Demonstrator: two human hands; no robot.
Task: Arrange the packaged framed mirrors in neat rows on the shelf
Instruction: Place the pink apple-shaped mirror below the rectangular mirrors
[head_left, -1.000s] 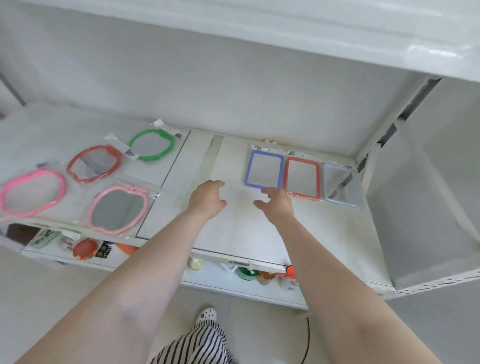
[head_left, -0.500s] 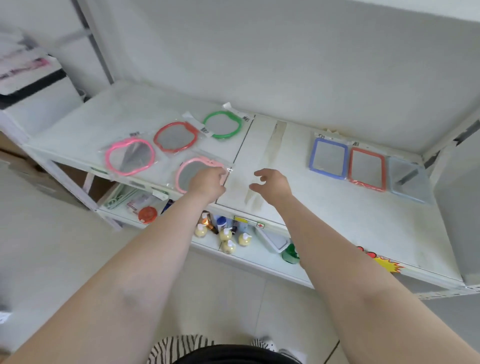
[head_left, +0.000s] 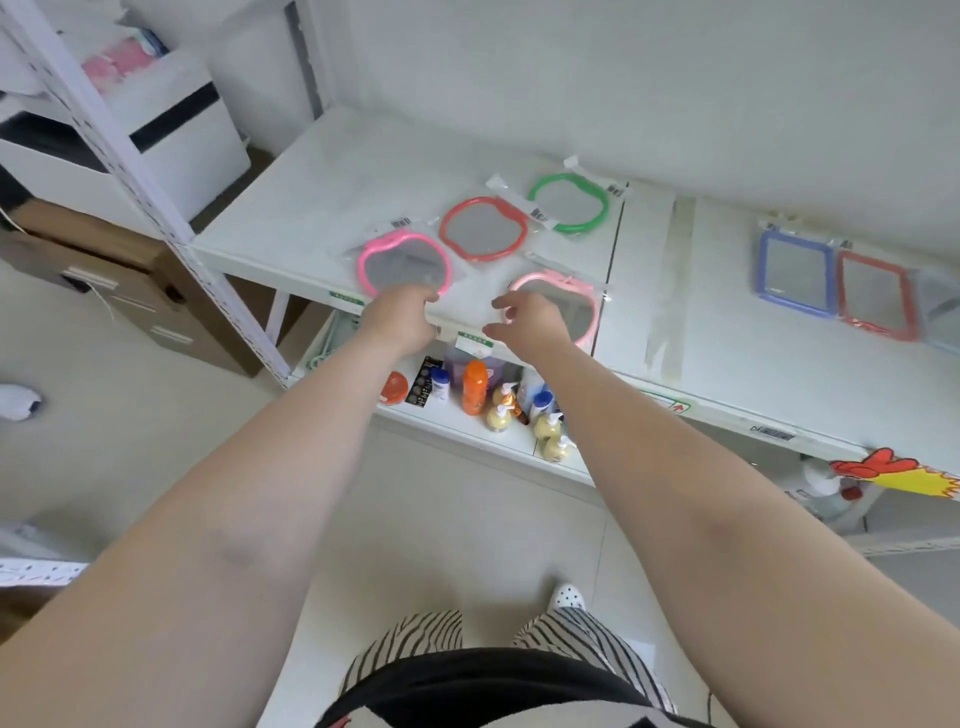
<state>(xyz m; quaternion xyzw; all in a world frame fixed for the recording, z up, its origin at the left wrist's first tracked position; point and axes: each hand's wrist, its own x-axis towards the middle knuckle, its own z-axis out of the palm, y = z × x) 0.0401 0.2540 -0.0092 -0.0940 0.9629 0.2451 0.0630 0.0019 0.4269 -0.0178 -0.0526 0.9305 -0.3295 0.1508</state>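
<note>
Both arms outstretched: left hand (head_left: 402, 322) at pink mirror (head_left: 402, 265), right hand (head_left: 527, 319) fingers spread.

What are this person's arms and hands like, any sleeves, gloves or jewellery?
Both arms are bare up to the edge of the picture, with no sleeves showing. The left hand and right hand wear no gloves; no rings, watch or bracelets are visible.

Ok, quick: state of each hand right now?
Left hand: at the near rim of the hot pink mirror; grip cannot be told.
Right hand: open, fingers spread over the light pink mirror, holding nothing.
</note>
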